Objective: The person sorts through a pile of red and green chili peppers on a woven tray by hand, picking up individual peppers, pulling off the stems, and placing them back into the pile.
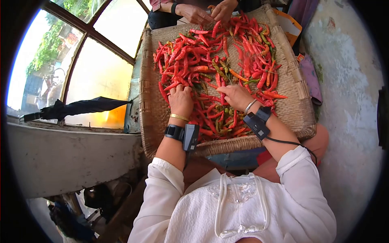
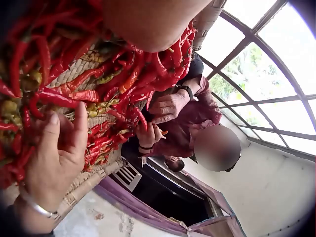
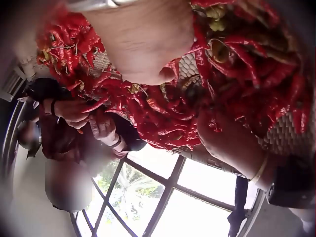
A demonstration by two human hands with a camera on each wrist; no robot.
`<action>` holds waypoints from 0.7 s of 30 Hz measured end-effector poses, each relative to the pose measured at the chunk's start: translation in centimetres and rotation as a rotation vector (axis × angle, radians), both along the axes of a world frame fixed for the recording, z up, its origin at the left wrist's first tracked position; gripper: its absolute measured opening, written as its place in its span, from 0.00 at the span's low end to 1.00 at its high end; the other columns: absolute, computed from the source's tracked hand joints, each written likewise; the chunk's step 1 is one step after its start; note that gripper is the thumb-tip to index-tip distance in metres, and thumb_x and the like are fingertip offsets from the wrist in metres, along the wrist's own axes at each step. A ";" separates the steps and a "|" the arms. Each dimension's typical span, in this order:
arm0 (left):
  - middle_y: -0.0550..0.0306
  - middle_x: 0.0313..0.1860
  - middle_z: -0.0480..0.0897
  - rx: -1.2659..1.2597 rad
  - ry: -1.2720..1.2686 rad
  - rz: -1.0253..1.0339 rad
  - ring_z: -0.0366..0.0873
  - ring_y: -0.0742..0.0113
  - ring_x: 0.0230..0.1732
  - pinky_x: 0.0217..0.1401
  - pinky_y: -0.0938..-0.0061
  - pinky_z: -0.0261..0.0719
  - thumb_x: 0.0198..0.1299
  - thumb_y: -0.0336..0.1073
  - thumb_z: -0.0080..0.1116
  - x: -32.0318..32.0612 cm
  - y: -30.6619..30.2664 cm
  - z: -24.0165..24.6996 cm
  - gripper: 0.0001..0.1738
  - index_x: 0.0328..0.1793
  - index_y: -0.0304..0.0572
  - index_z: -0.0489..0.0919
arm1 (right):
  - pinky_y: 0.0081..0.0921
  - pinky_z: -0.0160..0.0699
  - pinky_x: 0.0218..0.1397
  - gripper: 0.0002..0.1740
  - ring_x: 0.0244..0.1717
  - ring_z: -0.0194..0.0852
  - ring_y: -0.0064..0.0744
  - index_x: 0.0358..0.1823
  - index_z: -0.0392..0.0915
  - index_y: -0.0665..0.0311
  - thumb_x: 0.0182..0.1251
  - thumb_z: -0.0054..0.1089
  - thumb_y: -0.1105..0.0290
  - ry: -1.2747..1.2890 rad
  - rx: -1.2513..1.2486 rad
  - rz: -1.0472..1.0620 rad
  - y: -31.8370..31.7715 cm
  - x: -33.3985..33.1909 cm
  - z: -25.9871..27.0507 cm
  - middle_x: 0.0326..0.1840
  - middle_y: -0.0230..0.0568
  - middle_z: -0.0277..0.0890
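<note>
Many red chili peppers (image 1: 182,60), a few of them green or orange, lie spread over a woven basket tray (image 1: 146,117). My left hand (image 1: 181,101) is among the chilies on the tray's left side, back of the hand up and fingertips down in the pile. Red shows by its fingers in the right wrist view, but I cannot tell whether they grip a chili. My right hand (image 1: 238,97) is near the middle, its thumb and forefinger pinching the end of a red chili (image 2: 59,98). Darker, shrivelled chilies (image 1: 223,67) lie just beyond it.
Across the tray, another person's hands (image 1: 208,15) work close together at its far edge. A folded black umbrella (image 1: 89,106) lies along the window sill at left. A bare wall (image 1: 344,81) stands at right, with purple cloth (image 1: 310,79) beside the tray.
</note>
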State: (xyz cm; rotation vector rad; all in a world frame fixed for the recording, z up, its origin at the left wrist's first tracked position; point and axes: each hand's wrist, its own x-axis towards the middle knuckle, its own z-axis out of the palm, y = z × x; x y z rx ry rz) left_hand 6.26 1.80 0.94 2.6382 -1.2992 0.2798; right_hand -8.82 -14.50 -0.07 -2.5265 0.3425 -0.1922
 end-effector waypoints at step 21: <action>0.51 0.30 0.82 -0.318 0.729 -0.405 0.81 0.67 0.32 0.34 0.73 0.77 0.55 0.42 0.61 -4.0 -1.9 3.8 0.19 0.45 0.33 0.78 | 0.13 0.69 0.21 0.06 0.19 0.69 0.13 0.34 0.73 0.62 0.62 0.56 0.68 -0.169 1.112 -0.192 -0.4 -0.8 4.3 0.24 0.27 0.73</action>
